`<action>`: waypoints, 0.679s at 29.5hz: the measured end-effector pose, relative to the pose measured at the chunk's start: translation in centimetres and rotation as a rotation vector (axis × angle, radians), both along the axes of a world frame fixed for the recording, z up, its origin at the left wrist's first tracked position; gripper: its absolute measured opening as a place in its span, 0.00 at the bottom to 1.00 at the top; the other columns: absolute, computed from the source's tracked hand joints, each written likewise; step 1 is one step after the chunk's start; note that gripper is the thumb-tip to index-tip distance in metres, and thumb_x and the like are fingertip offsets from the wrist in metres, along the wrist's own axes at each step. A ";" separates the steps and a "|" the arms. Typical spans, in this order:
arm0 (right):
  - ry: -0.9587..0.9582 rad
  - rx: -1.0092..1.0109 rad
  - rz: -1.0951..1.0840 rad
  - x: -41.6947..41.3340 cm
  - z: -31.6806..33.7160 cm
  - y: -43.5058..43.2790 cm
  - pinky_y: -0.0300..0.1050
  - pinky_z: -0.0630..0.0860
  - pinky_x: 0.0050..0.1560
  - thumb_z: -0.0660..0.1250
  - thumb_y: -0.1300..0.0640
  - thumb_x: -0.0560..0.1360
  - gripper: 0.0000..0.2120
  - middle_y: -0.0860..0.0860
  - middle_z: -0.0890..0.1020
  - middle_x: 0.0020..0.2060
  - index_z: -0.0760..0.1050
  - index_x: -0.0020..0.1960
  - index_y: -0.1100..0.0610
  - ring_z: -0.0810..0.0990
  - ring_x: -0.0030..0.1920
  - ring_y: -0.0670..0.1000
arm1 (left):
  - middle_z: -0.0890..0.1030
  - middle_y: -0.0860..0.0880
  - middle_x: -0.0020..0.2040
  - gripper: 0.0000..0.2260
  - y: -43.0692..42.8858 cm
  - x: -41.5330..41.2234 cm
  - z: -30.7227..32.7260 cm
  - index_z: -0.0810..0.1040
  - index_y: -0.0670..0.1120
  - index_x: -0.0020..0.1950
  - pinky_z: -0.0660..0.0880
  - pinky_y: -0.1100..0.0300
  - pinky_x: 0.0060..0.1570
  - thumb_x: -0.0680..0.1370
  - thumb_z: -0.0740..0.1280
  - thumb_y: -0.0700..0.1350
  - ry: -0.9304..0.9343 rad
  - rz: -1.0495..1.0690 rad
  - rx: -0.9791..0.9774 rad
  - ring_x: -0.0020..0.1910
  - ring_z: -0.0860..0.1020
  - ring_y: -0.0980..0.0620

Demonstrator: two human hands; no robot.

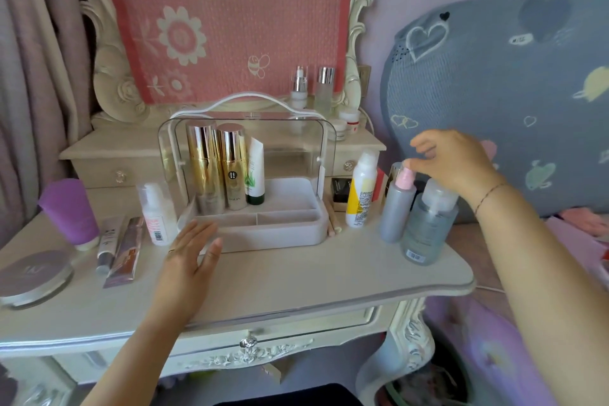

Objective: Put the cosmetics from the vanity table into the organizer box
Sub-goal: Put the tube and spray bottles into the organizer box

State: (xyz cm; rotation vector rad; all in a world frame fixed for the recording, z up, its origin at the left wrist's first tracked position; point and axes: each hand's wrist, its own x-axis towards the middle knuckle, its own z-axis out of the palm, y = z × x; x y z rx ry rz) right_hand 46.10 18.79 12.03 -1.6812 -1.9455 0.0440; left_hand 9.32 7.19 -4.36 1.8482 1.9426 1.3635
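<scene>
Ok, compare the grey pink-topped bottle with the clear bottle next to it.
The grey bottle is opaque and slim; the clear bottle is see-through and wider. The grey bottle has a pink spray top; the clear bottle a broad frosted cap. Both stand upright on the table.

Organizer box (280, 236) — clear glossy plastic lid w/ matt base; gold bottles (204, 158) shiny metallic; vanity table (296, 277) smooth, semi-gloss.

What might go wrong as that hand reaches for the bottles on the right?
The right hand hovers over the grey spray bottle, close beside the clear bottle near the table edge; a nudge might topple either. Inside the organizer box, the gold bottles stand upright; a tall newcomer may knock them.
</scene>
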 end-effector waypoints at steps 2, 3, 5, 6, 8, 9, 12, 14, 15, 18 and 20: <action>-0.011 -0.103 0.064 0.1 -0.1 0.5 0.48 0.75 0.54 0.75 0.54 0.67 0.13 0.52 0.84 0.49 0.79 0.50 0.53 0.81 0.49 0.54 | 0.74 0.44 0.66 0.18 0.0 0.0 0.0 0.75 0.42 0.63 0.59 0.54 0.68 0.77 0.61 0.49 -0.002 0.001 -0.003 0.70 0.65 0.49; -0.047 -0.130 0.086 0.1 -0.3 0.6 0.47 0.74 0.51 0.75 0.55 0.67 0.12 0.52 0.84 0.48 0.79 0.50 0.54 0.80 0.48 0.53 | 0.74 0.45 0.66 0.18 0.0 0.0 0.0 0.75 0.43 0.63 0.59 0.54 0.68 0.77 0.60 0.50 -0.001 0.000 -0.004 0.70 0.65 0.49; -0.130 -0.164 0.118 -0.1 -0.5 0.8 0.46 0.73 0.48 0.75 0.54 0.66 0.15 0.51 0.82 0.47 0.79 0.52 0.54 0.78 0.47 0.52 | 0.74 0.45 0.66 0.20 -0.1 0.0 0.0 0.75 0.43 0.63 0.60 0.53 0.69 0.76 0.59 0.51 -0.002 -0.003 -0.002 0.70 0.65 0.49; -0.163 -0.167 0.129 -0.2 -0.6 0.9 0.45 0.72 0.47 0.76 0.53 0.66 0.17 0.50 0.80 0.47 0.79 0.53 0.54 0.77 0.47 0.52 | 0.74 0.45 0.66 0.20 -0.1 0.0 0.0 0.75 0.43 0.63 0.60 0.52 0.69 0.76 0.59 0.52 -0.005 -0.004 -0.001 0.70 0.65 0.49; -0.201 -0.161 0.143 -0.5 -0.7 1.1 0.44 0.70 0.46 0.75 0.54 0.66 0.17 0.49 0.78 0.46 0.78 0.54 0.55 0.75 0.47 0.51 | 0.74 0.45 0.66 0.22 -0.1 0.0 0.1 0.75 0.43 0.63 0.60 0.51 0.69 0.75 0.58 0.53 -0.013 -0.007 0.000 0.70 0.65 0.49; -0.213 -0.160 0.145 -0.6 -0.7 1.2 0.43 0.70 0.45 0.75 0.56 0.66 0.17 0.49 0.77 0.46 0.78 0.54 0.55 0.74 0.47 0.50 | 0.74 0.45 0.66 0.22 -0.1 0.0 0.1 0.75 0.43 0.63 0.60 0.50 0.69 0.75 0.58 0.54 -0.015 -0.007 0.001 0.70 0.65 0.49; -0.236 -0.180 0.158 -0.9 -0.8 1.6 0.44 0.70 0.45 0.74 0.59 0.67 0.14 0.52 0.81 0.50 0.79 0.52 0.57 0.75 0.47 0.51 | 0.74 0.45 0.65 0.22 -0.1 0.0 0.1 0.76 0.42 0.63 0.61 0.51 0.69 0.75 0.58 0.54 -0.016 -0.001 0.000 0.70 0.65 0.48; -0.230 -0.224 0.169 -1.1 -0.7 1.6 0.45 0.71 0.46 0.75 0.58 0.66 0.14 0.52 0.81 0.50 0.79 0.50 0.58 0.76 0.48 0.52 | 0.74 0.44 0.65 0.22 -0.1 0.0 0.1 0.76 0.42 0.63 0.61 0.52 0.68 0.75 0.58 0.54 -0.019 0.000 0.003 0.70 0.65 0.48; -0.238 -0.252 0.173 -1.2 -0.7 1.5 0.45 0.71 0.46 0.76 0.56 0.65 0.16 0.52 0.80 0.50 0.78 0.51 0.57 0.76 0.49 0.52 | 0.74 0.44 0.65 0.22 0.0 0.0 0.1 0.76 0.42 0.63 0.61 0.52 0.68 0.75 0.58 0.54 -0.018 -0.001 0.004 0.70 0.65 0.48; -0.284 -0.289 0.196 -1.8 -0.8 1.3 0.44 0.69 0.44 0.77 0.55 0.64 0.20 0.52 0.78 0.51 0.76 0.53 0.56 0.74 0.49 0.52 | 0.74 0.45 0.66 0.22 0.0 -0.1 -0.1 0.75 0.43 0.63 0.61 0.51 0.69 0.76 0.58 0.54 -0.007 -0.003 0.006 0.70 0.65 0.50; -0.299 -0.268 0.215 -2.3 -0.8 1.1 0.44 0.70 0.44 0.77 0.56 0.64 0.20 0.52 0.78 0.52 0.76 0.53 0.55 0.75 0.50 0.53 | 0.74 0.46 0.66 0.22 0.0 -0.1 -0.1 0.75 0.43 0.63 0.60 0.52 0.69 0.76 0.58 0.54 -0.004 -0.002 0.004 0.70 0.65 0.51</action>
